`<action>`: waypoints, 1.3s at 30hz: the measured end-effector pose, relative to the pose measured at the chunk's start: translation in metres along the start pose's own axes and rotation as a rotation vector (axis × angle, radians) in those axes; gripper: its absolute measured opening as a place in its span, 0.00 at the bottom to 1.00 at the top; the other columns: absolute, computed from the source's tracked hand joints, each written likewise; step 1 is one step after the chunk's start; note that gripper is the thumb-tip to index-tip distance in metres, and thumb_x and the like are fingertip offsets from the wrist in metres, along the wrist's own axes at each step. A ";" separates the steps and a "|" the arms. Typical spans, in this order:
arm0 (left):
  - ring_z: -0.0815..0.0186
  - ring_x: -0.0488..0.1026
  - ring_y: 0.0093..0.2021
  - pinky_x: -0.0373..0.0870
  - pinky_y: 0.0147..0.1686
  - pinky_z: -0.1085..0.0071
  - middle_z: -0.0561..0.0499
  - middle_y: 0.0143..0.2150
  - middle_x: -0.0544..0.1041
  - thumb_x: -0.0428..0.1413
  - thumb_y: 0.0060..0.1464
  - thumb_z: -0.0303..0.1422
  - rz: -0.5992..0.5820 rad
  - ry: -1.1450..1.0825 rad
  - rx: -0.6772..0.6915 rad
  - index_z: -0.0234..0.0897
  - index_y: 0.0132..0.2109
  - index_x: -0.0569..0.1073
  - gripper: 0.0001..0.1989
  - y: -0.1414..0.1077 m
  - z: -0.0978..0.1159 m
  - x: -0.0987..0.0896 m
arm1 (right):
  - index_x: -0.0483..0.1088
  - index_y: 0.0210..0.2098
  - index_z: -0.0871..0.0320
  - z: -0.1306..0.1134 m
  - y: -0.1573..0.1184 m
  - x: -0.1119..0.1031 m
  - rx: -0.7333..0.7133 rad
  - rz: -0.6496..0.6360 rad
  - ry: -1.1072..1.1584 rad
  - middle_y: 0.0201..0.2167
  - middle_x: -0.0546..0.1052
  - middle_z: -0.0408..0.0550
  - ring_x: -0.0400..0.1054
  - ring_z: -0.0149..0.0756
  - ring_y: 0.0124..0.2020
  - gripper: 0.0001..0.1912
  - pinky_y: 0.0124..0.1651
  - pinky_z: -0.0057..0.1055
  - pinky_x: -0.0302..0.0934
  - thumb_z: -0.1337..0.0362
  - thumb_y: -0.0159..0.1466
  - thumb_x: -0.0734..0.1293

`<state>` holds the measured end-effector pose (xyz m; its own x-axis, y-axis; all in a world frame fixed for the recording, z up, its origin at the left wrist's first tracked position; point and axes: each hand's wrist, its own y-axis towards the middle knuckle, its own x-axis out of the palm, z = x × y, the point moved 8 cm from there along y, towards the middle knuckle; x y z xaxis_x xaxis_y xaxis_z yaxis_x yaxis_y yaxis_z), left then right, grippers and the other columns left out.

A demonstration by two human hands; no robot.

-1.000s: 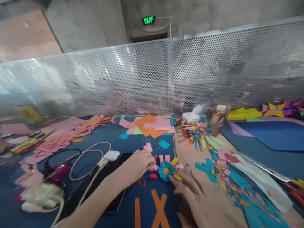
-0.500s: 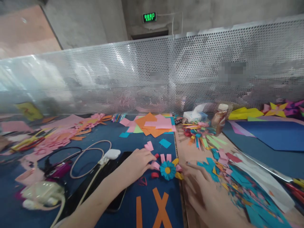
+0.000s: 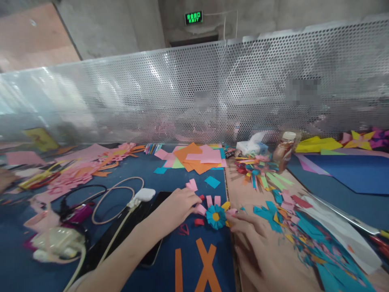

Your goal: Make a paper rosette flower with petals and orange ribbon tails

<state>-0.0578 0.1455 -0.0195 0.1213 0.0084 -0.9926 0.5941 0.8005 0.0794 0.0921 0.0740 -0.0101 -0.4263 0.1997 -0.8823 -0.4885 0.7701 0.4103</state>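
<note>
A paper flower lies on the table between my hands. It has a pleated teal rosette [image 3: 216,217] with a yellow middle, ringed by pink paper loops [image 3: 213,200], red ones [image 3: 199,222] and yellow ones [image 3: 225,205]. My left hand [image 3: 182,205] reaches in from the left, its fingertips closed at a pink loop on the flower's left side. On the other side, my right hand [image 3: 258,239] has its fingers bent and its fingertips at the pink and yellow loops, partly hiding them. A loose pink folded piece [image 3: 191,185] rests just beyond my left fingers.
Orange strips [image 3: 206,265] lie nearest me. A black phone [image 3: 152,255] and a cable with a white plug [image 3: 145,194] are under and beside my left arm. Paper scraps [image 3: 299,221] and scissors [image 3: 349,219] lie right. Paper sheets [image 3: 194,158], a tissue box [image 3: 251,147] and a bottle [image 3: 285,150] stand farther back.
My right hand has shifted slightly left and closed in on the flower's right-hand loops, covering more of the yellow one. My left hand stays at the pink loop. The camera view has shifted slightly.
</note>
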 end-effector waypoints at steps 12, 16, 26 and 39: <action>0.63 0.68 0.43 0.62 0.43 0.68 0.50 0.40 0.75 0.53 0.54 0.27 0.007 -0.048 -0.003 0.35 0.37 0.71 0.04 0.001 0.000 -0.002 | 0.62 0.46 0.54 -0.002 0.001 0.001 -0.026 -0.044 0.004 0.51 0.65 0.50 0.57 0.36 0.55 0.17 0.51 0.37 0.62 0.72 0.58 0.57; 0.63 0.67 0.47 0.61 0.47 0.67 0.50 0.45 0.74 0.53 0.54 0.30 0.031 -0.048 0.000 0.37 0.44 0.70 0.09 0.002 -0.009 -0.003 | 0.63 0.46 0.54 -0.002 0.000 0.000 -0.033 -0.034 -0.009 0.51 0.65 0.51 0.58 0.37 0.54 0.16 0.49 0.39 0.63 0.71 0.58 0.57; 0.60 0.70 0.44 0.63 0.41 0.67 0.43 0.41 0.74 0.49 0.52 0.21 0.059 0.132 -0.138 0.34 0.44 0.68 0.12 0.029 -0.059 -0.003 | 0.62 0.47 0.54 -0.002 0.002 0.000 -0.020 -0.051 0.020 0.51 0.66 0.49 0.58 0.39 0.53 0.18 0.49 0.40 0.63 0.72 0.58 0.56; 0.62 0.71 0.39 0.61 0.36 0.71 0.48 0.36 0.75 0.50 0.54 0.27 -0.012 0.179 -0.084 0.36 0.35 0.72 0.06 0.029 -0.056 -0.001 | 0.60 0.49 0.49 0.008 -0.003 0.005 0.046 -0.011 0.057 0.51 0.64 0.47 0.61 0.37 0.50 0.19 0.46 0.37 0.63 0.71 0.59 0.56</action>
<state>-0.0852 0.2018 -0.0218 -0.0334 0.0988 -0.9945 0.5255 0.8482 0.0666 0.0980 0.0773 -0.0177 -0.4641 0.1571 -0.8718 -0.4584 0.7995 0.3881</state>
